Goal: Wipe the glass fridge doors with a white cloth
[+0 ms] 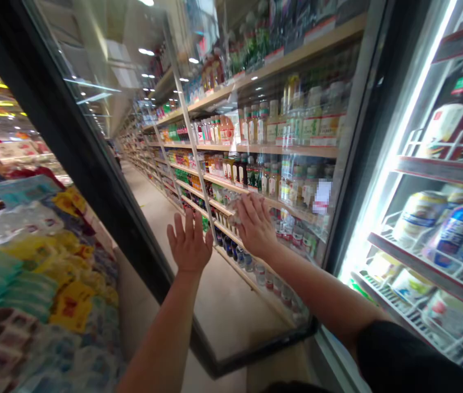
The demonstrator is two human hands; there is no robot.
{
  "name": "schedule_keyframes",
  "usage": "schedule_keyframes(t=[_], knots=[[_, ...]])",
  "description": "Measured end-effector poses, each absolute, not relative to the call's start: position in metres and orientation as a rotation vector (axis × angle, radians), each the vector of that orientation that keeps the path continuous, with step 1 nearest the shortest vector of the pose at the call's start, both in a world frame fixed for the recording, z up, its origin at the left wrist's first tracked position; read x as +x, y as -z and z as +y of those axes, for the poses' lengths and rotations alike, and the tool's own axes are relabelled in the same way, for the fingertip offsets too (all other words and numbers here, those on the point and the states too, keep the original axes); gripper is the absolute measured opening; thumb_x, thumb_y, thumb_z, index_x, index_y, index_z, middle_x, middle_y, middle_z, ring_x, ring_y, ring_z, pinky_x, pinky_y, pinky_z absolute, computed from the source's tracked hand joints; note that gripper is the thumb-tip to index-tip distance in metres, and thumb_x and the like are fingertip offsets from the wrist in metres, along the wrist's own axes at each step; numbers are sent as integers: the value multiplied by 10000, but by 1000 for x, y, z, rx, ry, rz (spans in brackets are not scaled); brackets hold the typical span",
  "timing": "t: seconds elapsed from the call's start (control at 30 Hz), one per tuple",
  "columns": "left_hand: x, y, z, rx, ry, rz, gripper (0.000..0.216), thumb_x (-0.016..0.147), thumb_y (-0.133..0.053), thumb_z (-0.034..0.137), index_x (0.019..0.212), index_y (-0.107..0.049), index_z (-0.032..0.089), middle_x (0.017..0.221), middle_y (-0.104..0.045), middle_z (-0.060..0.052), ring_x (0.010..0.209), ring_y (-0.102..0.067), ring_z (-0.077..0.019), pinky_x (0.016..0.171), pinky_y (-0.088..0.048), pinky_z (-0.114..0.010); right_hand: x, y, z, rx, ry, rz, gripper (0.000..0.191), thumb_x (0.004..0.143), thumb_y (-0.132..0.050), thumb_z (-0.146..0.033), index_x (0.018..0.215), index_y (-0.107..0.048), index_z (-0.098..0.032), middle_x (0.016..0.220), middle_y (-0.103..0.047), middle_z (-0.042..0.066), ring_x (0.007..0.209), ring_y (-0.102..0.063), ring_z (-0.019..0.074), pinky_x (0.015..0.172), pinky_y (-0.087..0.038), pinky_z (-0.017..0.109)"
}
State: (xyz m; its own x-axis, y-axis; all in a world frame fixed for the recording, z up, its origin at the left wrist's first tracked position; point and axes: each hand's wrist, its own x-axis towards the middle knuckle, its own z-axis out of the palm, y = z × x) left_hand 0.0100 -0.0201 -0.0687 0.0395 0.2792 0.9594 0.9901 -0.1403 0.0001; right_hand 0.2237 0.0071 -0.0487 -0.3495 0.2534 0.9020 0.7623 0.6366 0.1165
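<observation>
A fridge's glass door point(104, 103) with a black frame stands swung open in front of me. My left hand point(189, 244) lies flat against the glass, fingers spread, holding nothing. My right hand point(255, 221) is pressed on the glass a little higher and to the right, fingers stretched out over a pale crumpled cloth or tissue point(235, 214) that shows at the fingertips. Through the glass I see a store aisle with shelves of bottles point(284, 123).
The lit fridge interior point(440, 218) at right holds cans and bottles on wire racks. At left a display bin point(43, 262) is piled with packaged goods. The aisle floor point(153, 202) runs away behind the glass.
</observation>
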Motion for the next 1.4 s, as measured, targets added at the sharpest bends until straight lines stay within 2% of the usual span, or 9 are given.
schedule_keyframes(t=[0.13, 0.27, 0.43, 0.5, 0.7, 0.93, 1.17, 1.4], knots=[[11, 69, -20, -1493, 1120, -1295, 598, 955, -507, 420, 1496, -441, 175, 1561, -393, -157, 1538, -159, -305, 1240, -127, -553, 234, 65, 7, -884, 642, -1797, 653, 980, -425, -216, 1591, -226, -98, 1618, -337, 175, 1562, -131, 309, 1242, -234, 581], [10, 69, -20, -1532, 1174, -1343, 590, 956, -499, 452, 1483, -464, 189, 1567, -387, -150, 1537, -164, -314, 1238, -112, -570, 250, 92, 11, -894, 621, -1848, 691, 972, -437, -195, 1608, -175, -138, 1607, -363, 165, 1555, -172, 302, 1233, -260, 583], [9, 68, -18, -1536, 1180, -1349, 601, 957, -491, 447, 1496, -444, 186, 1568, -386, -155, 1540, -141, -314, 1244, -90, -569, 288, 46, 31, -1006, 538, -1620, 698, 1018, -366, -280, 1622, -44, -140, 1675, -175, 160, 1570, -67, 303, 1251, -199, 596], [9, 68, -18, -1535, 1168, -1353, 603, 959, -488, 441, 1499, -436, 178, 1570, -381, -161, 1542, -132, -314, 1246, -85, -570, 300, 45, 35, -1015, 527, -1572, 702, 1031, -350, -313, 1622, 0, -167, 1677, -157, 158, 1568, -71, 311, 1240, -213, 616], [8, 69, -17, -1531, 1157, -1363, 598, 959, -479, 447, 1489, -449, 172, 1576, -371, -165, 1544, -119, -315, 1247, -84, -577, 319, 122, 29, -1102, 489, -1587, 701, 1040, -349, -312, 1620, 22, -178, 1655, -183, 210, 1561, -89, 334, 1184, -304, 656], [10, 68, -19, -1533, 1149, -1370, 610, 961, -478, 452, 1499, -433, 167, 1581, -361, -165, 1547, -104, -309, 1252, -69, -568, 362, 88, 63, -1073, 403, -1384, 679, 1035, -353, -368, 1620, -71, -167, 1662, -165, 197, 1560, -113, 322, 1214, -222, 645], [11, 67, -20, -1523, 1139, -1362, 595, 955, -492, 447, 1477, -464, 164, 1559, -399, -169, 1542, -130, -319, 1245, -89, -571, 364, 159, 57, -1165, 272, -1366, 697, 1039, -335, -386, 1616, -32, -141, 1662, -104, 241, 1560, -84, 325, 1192, -228, 675], [12, 68, -20, -1536, 1173, -1359, 592, 958, -493, 452, 1473, -472, 163, 1555, -404, -165, 1540, -136, -319, 1248, -90, -570, 368, 105, 70, -1148, 332, -1267, 690, 1035, -326, -390, 1608, -83, -94, 1649, -140, 249, 1556, -98, 323, 1222, -184, 646]])
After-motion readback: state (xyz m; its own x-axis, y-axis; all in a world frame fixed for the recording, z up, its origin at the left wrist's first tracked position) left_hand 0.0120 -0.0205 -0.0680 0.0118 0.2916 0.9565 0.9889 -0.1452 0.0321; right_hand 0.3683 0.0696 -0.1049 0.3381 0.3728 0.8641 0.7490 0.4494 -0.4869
